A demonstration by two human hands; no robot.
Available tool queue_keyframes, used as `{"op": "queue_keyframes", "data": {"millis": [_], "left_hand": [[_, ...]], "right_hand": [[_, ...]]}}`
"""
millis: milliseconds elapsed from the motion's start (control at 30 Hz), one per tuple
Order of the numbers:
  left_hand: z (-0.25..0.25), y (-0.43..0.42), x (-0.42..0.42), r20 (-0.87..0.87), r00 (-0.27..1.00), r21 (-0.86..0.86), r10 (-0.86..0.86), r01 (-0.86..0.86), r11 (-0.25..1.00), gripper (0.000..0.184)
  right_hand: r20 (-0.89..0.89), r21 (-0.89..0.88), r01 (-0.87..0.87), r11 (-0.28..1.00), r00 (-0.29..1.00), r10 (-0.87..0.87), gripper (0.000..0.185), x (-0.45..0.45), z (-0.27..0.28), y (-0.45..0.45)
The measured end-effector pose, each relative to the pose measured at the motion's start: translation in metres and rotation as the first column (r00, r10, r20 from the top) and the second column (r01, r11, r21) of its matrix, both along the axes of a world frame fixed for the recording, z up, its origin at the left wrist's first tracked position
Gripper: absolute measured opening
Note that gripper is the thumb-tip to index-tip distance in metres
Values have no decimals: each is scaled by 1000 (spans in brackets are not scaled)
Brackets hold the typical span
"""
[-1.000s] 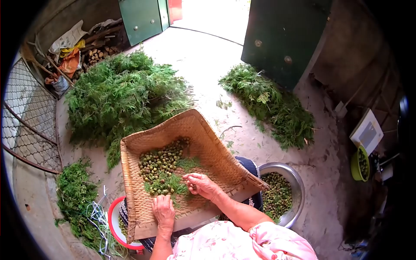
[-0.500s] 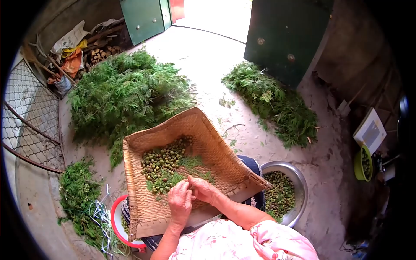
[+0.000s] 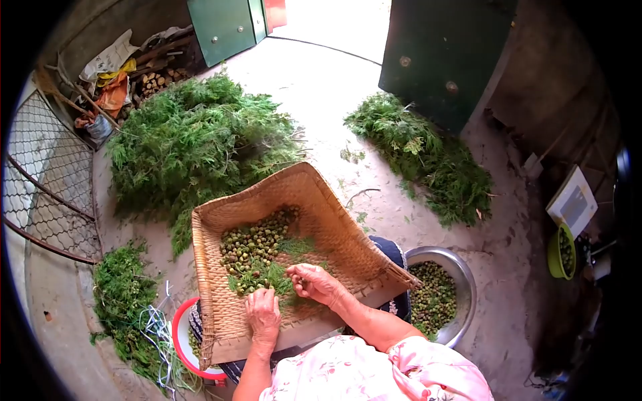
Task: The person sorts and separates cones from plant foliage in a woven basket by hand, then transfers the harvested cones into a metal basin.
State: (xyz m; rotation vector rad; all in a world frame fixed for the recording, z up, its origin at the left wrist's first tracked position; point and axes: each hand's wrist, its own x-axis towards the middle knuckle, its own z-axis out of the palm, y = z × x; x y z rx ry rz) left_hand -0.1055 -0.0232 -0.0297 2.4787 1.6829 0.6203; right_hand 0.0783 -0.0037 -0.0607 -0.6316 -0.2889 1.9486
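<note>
A woven tray-shaped basket (image 3: 221, 334) rests on the person's lap. In it lies a heap of small round green-brown cones (image 3: 251, 244), with feathery green sprigs (image 3: 271, 277) on and beside them. My left hand (image 3: 263, 314) is at the near edge of the heap, its fingers bent down and close together; the fingertips are hidden. To its right, over the basket, my right hand (image 3: 317, 285) is closed with thumb and fingers pinched. What sits in that pinch is too small to make out.
A metal basin (image 3: 468, 294) of similar cones stands at the right, a red-rimmed basin (image 3: 179, 334) at the left. Piles of green branches (image 3: 194, 140) lie on the floor ahead. Beyond are green doors (image 3: 445, 60), stacked firewood (image 3: 157, 81) and a green-yellow bowl (image 3: 555, 257).
My hands were together over the near part of the basket. Now they are apart: the left has moved left and down to the heap's edge, the right slightly right.
</note>
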Motion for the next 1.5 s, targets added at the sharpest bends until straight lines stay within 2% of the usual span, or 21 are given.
{"op": "queue_keyframes", "data": {"millis": [167,233,400,567,633,667,833,900,1267,1433,1500], "left_hand": [[-5,19,21,-2,997,91,-82,82,992,32],[-7,21,26,-31,997,1,-63,64,998,31],[-15,36,28,-25,996,85,-83,85,993,16],[-21,34,29,38,999,64,-38,35,997,17],[-25,31,29,87,996,170,-5,-10,985,22],[-29,30,26,65,998,122,0,-8,993,28],[-18,28,31,155,988,102,3,-19,995,30],[-25,30,28,6,997,114,-76,75,991,29],[-27,33,31,12,999,99,-31,29,995,30],[-26,33,28,178,982,60,-55,45,997,23],[-23,32,28,132,990,32,-58,54,998,22]], "right_hand": [[3,5,7,1000,1000,-7,26,2,4,-1],[3,-6,14,1000,1000,-14,25,2,4,-1],[-15,18,30,999,999,-30,25,1,2,-3],[-46,0,40,999,998,-40,25,2,4,-2],[-50,5,39,999,998,-38,25,2,3,-2],[-50,4,39,999,998,-39,25,2,2,-2],[-35,25,34,999,999,-34,25,2,-1,-1],[-28,33,35,999,999,-34,25,3,1,0],[-22,21,36,999,999,-35,26,1,2,-1],[-6,14,33,999,999,-33,26,1,2,-1],[-8,17,35,999,999,-34,26,0,2,-1]]}}
